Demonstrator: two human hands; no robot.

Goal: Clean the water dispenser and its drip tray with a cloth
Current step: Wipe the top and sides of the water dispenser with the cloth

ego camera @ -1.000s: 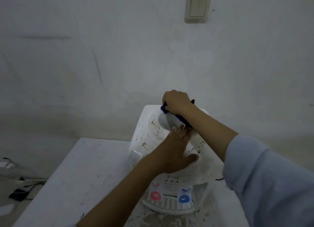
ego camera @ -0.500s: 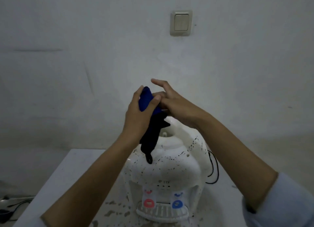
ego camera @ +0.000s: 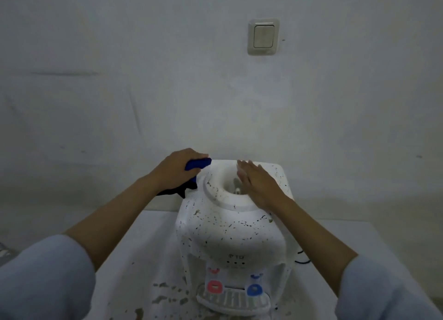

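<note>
The fingertips of the left hand [ego camera: 178,170] are hiding behind a dark blue cloth [ego camera: 194,170], which it is gripping against the upper left shoulder of the water dispenser [ego camera: 231,233]; part of the cloth is hanging down below the wrist, where it is reading almost black. The right hand [ego camera: 257,182] is lying flat with fingers straight and close together over the right rim of the round recess on top, and it is covering part of that opening, so only a small pale fitting is showing inside. The one dispenser is standing on a white worktop [ego camera: 143,247], its white shell peppered with dark specks. Small grey lettering is sitting on its front above a row of tiny dots, but it is too blurred to read. Two taps are showing below, one red [ego camera: 215,286] and one blue [ego camera: 254,289], above one slotted drip tray [ego camera: 231,303] whose near edge is running close to the frame's bottom. Brownish stains are marking the worktop beside the tray. A black cord [ego camera: 302,259] is peeking out behind the right forearm, mostly hidden. One light switch [ego camera: 263,36] is sitting on the wall. Both pale blue sleeves are being cut off by the frame.
</note>
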